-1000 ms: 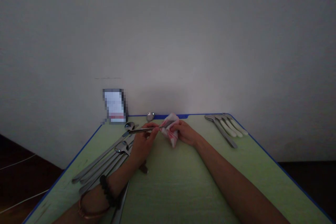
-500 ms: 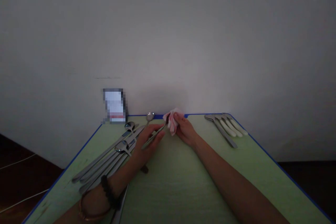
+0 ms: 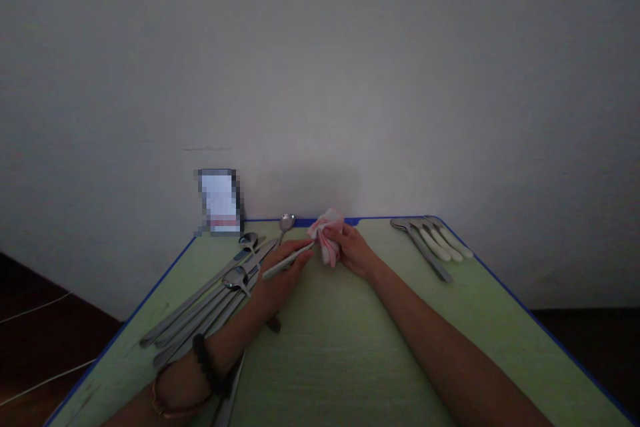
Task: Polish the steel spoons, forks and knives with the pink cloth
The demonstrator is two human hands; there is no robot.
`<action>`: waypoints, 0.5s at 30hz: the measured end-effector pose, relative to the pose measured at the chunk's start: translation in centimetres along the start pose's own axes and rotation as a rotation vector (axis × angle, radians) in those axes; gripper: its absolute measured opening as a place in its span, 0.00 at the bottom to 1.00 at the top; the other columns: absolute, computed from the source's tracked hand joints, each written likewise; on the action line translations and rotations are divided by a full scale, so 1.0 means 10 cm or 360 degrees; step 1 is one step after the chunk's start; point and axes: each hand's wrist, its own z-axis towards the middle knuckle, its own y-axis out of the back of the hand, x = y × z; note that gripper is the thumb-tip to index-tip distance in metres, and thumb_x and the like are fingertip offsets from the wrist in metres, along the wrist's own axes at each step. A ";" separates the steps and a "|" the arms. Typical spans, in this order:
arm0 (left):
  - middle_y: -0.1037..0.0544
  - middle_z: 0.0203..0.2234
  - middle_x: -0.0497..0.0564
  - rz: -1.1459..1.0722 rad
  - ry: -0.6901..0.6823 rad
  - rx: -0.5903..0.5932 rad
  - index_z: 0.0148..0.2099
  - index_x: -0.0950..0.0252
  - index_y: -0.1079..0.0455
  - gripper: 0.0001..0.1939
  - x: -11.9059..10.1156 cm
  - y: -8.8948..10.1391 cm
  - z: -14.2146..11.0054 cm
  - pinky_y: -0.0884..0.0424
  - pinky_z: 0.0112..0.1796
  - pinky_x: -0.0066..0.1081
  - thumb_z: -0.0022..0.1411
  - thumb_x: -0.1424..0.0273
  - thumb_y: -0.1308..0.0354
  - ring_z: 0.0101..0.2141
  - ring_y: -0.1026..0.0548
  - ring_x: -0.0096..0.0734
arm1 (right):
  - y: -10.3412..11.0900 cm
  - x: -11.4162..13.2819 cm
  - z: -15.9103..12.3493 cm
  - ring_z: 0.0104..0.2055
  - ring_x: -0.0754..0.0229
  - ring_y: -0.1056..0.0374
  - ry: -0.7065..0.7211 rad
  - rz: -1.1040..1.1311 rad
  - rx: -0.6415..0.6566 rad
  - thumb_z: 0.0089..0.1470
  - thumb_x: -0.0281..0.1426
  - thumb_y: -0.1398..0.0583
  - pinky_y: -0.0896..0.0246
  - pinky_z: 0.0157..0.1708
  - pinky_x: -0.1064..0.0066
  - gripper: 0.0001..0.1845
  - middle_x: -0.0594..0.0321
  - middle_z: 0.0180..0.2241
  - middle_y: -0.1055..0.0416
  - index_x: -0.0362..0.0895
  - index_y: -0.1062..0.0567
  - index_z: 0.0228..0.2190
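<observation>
My left hand [image 3: 283, 273] is closed on the metal handle of a spoon [image 3: 286, 261], which points up and to the right. The spoon's far end is hidden inside a crumpled white and pink cloth [image 3: 330, 247]. My right hand [image 3: 353, 250] pinches that cloth around the hidden end, with the thumb on top. Beneath and beside my left forearm lie several long-handled metal utensils [image 3: 195, 317]. Spoon bowls show among them, one of them a shiny bowl [image 3: 235, 276] close to my left wrist. Another spoon [image 3: 287, 221] lies just beyond my left hand.
The green table [image 3: 345, 353] has a blue edge and stands against a grey wall [image 3: 320, 80]. A lit phone [image 3: 220, 200], blurred out, leans at the back left. At the back right lie metal spoons [image 3: 425, 250] beside several white-handled utensils [image 3: 443, 243].
The handle in my left hand has swung from nearly level to a slant, its near end lower. The cloth has shifted and bunched differently around the far end. The other cutlery stays put.
</observation>
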 end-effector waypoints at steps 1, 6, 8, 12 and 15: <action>0.20 0.34 0.49 -0.0029 0.0105 -0.0065 0.43 0.62 0.25 0.13 0.00 0.01 0.01 0.28 0.37 0.32 0.58 0.63 0.44 0.33 0.24 0.34 | 0.01 0.00 0.00 0.27 0.65 0.34 -0.0019 -0.0026 0.0033 0.36 0.30 0.33 0.40 0.30 0.74 0.11 0.65 0.27 0.26 0.42 0.24 0.28; 0.22 0.25 0.48 -0.0197 0.0321 -0.0216 0.41 0.66 0.26 0.18 0.03 0.03 0.06 0.31 0.25 0.28 0.55 0.58 0.43 0.21 0.28 0.29 | -0.01 0.03 -0.03 0.25 0.66 0.36 -0.0111 -0.0218 0.0224 0.35 0.26 0.36 0.43 0.28 0.75 0.09 0.65 0.24 0.26 0.40 0.24 0.26; 0.21 0.28 0.50 -0.0274 0.0321 -0.0218 0.41 0.67 0.28 0.19 0.06 0.02 0.07 0.30 0.25 0.28 0.55 0.56 0.42 0.21 0.27 0.28 | -0.03 0.06 -0.05 0.25 0.66 0.36 -0.0132 -0.0307 0.0295 0.35 0.26 0.37 0.43 0.29 0.75 0.09 0.65 0.24 0.27 0.40 0.23 0.26; 0.22 0.29 0.52 -0.0505 0.0344 -0.0214 0.40 0.68 0.30 0.20 0.09 0.00 0.07 0.33 0.19 0.25 0.52 0.56 0.40 0.23 0.27 0.30 | -0.05 0.14 -0.08 0.27 0.66 0.36 -0.0173 -0.0510 0.0395 0.37 0.29 0.34 0.43 0.31 0.74 0.10 0.66 0.26 0.26 0.40 0.22 0.28; 0.25 0.22 0.47 -0.0543 0.0353 -0.0190 0.39 0.68 0.31 0.20 0.08 -0.02 0.06 0.39 0.14 0.21 0.51 0.57 0.39 0.19 0.30 0.26 | -0.06 0.17 -0.09 0.26 0.66 0.37 -0.0211 -0.0641 0.0433 0.36 0.31 0.32 0.44 0.29 0.74 0.11 0.67 0.24 0.27 0.41 0.23 0.27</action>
